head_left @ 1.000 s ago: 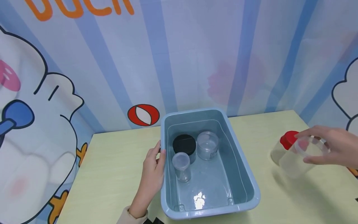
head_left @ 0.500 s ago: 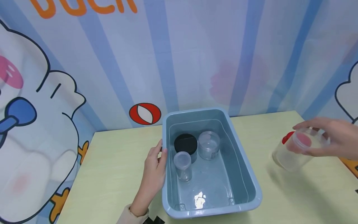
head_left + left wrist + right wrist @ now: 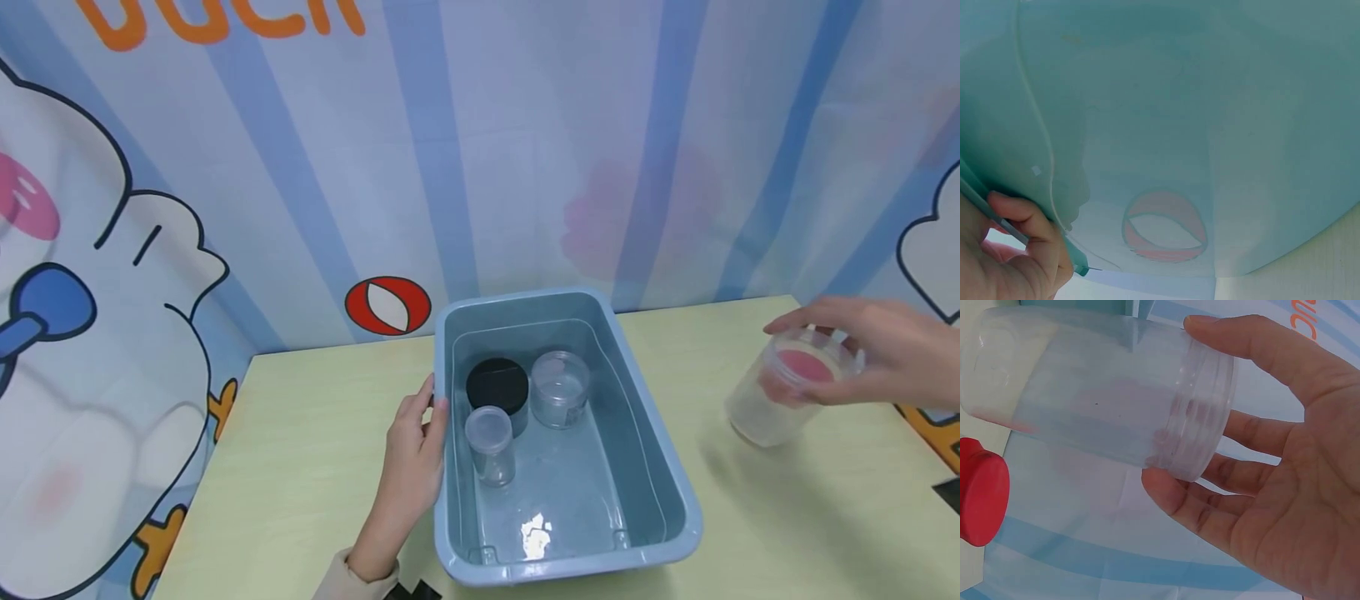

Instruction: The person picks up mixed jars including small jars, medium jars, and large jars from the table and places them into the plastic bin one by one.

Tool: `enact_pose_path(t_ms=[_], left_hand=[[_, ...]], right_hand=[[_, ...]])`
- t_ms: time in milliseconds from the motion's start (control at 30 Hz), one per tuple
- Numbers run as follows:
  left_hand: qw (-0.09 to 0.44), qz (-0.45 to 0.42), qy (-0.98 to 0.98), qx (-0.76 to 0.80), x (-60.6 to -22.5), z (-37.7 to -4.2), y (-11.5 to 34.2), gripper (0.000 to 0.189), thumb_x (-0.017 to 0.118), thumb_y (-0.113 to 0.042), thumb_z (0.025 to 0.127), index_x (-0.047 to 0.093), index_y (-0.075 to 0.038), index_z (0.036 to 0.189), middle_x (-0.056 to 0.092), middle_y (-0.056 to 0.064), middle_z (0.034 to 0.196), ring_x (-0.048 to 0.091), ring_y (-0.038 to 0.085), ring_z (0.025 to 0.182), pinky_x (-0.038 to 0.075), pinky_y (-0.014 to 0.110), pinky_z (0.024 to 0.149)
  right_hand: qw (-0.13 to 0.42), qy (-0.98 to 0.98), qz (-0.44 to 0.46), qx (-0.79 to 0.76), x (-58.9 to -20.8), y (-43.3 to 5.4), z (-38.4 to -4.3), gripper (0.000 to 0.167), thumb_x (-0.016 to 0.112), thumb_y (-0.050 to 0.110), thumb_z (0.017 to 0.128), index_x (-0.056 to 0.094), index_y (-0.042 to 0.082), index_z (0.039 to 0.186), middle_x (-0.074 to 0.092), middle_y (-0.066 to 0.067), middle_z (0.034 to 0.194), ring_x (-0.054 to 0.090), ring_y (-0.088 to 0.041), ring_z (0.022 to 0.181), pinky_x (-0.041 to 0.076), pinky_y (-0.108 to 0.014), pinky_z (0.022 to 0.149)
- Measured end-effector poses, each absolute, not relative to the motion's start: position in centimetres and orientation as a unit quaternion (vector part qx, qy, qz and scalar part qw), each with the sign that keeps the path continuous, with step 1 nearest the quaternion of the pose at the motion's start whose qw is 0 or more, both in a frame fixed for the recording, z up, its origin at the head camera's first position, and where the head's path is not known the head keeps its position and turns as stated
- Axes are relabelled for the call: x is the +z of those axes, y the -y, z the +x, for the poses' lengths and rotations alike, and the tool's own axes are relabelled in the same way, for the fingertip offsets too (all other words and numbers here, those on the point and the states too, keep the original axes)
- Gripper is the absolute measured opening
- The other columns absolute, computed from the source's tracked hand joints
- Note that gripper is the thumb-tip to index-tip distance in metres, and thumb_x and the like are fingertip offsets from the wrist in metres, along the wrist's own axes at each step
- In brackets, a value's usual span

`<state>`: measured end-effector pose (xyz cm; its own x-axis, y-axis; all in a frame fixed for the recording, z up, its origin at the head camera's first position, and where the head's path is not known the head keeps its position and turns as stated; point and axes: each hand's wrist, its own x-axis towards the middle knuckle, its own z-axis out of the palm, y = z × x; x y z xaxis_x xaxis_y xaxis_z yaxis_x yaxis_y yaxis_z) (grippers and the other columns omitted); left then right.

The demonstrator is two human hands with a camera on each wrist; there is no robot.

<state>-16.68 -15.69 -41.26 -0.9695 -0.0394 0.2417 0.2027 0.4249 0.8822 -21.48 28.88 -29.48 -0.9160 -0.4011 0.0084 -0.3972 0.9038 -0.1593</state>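
Note:
In the head view my left hand (image 3: 411, 454) grips the left rim of a blue plastic tub (image 3: 562, 571). The left wrist view shows the fingers and thumb (image 3: 1025, 244) curled over that rim. My right hand (image 3: 881, 350) holds a clear plastic jar (image 3: 761, 412) by its wide mouth, with the jar tilted over the table to the tub's right. No lid shows on the jar. Behind it stands a container with a red cap (image 3: 984, 494), seen in the head view only through the jar's clear wall.
Inside the tub are a black-lidded jar (image 3: 497, 385), a low clear jar (image 3: 559, 390) and a small clear jar (image 3: 491, 450). They sit toward its far left. The pale yellow table (image 3: 300, 467) meets a striped blue backdrop (image 3: 517, 167) at its far edge.
My right hand has carried the clear jar a little left and away from me, so it now covers the red-capped container in the head view. The left hand has stayed on the rim.

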Motion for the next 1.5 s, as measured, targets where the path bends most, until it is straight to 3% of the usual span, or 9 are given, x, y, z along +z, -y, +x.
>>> enact_pose_path(t_ms=[167,467,833,1267,1500], left_hand=[[0.111,-0.051,0.838,-0.532,-41.2,-16.7,15.7,0.049,0.046,-0.02,0.108,0.038,-0.01,0.154,0.054,0.014,0.124,0.053,0.027,0.108,0.056,0.045,0.089],[0.108,-0.046,0.839,-0.531,-41.2,-16.7,15.7,0.049,0.047,-0.021,0.108,0.038,-0.01,0.154,0.054,0.013,0.124,0.052,0.027,0.109,0.054,0.045,0.091],[0.11,-0.05,0.841,-0.528,-41.0,-16.6,15.7,0.048,0.046,-0.02,0.108,0.038,-0.007,0.154,0.054,0.015,0.124,0.053,0.028,0.11,0.055,0.045,0.089],[0.107,-0.052,0.84,-0.53,-40.8,-16.6,15.8,0.048,0.045,-0.019,0.108,0.038,-0.008,0.154,0.054,0.015,0.123,0.053,0.028,0.108,0.056,0.045,0.089],[0.108,-0.053,0.84,-0.529,-40.9,-16.7,15.8,0.048,0.045,-0.019,0.108,0.038,-0.007,0.154,0.054,0.016,0.122,0.054,0.028,0.108,0.056,0.045,0.089]], right_hand=[[-0.008,-0.969,-0.23,-0.094,-29.0,-28.6,-21.6,0.066,0.092,0.03,0.069,0.064,0.007,0.124,0.063,-0.01,0.114,0.058,-0.017,0.082,0.051,-0.025,0.057],[-0.037,-0.961,-0.258,-0.09,-27.5,-27.8,-21.7,0.058,0.089,0.031,0.075,0.064,0.011,0.124,0.064,-0.006,0.117,0.056,-0.012,0.082,0.052,-0.025,0.059],[-0.057,-0.96,-0.26,-0.083,-25.4,-26.8,-21.8,0.071,0.095,0.036,0.063,0.066,0.011,0.123,0.064,-0.003,0.113,0.055,-0.015,0.082,0.051,-0.026,0.059],[-0.052,-0.963,-0.257,-0.066,-23.3,-25.6,-22.1,0.074,0.095,0.037,0.064,0.065,0.012,0.126,0.063,-0.005,0.118,0.056,-0.016,0.088,0.052,-0.027,0.06],[-0.067,-0.955,-0.279,-0.074,-22.6,-24.8,-22.1,0.07,0.094,0.035,0.065,0.067,0.016,0.126,0.062,0.003,0.111,0.053,-0.015,0.088,0.051,-0.027,0.062]])
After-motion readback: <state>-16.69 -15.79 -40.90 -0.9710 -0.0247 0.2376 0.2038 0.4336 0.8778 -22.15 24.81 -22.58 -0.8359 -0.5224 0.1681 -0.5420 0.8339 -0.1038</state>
